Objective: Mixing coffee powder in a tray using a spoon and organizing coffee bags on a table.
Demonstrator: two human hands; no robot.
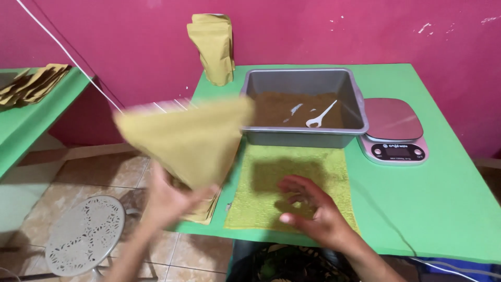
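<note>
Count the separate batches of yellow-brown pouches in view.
4: one pouch in the left hand, a stack under it at the table edge, an upright bunch by the wall, a pile on the left shelf. More may be hidden.

even, fairly bright indoor light, seemingly from overhead. the yellow pouch at nine o'clock is smeared by motion blur, as is the left hand under it. it drops a soft shadow on the green towel at centre. dull glare on the scale at two o'clock. edges bow slightly.
</note>
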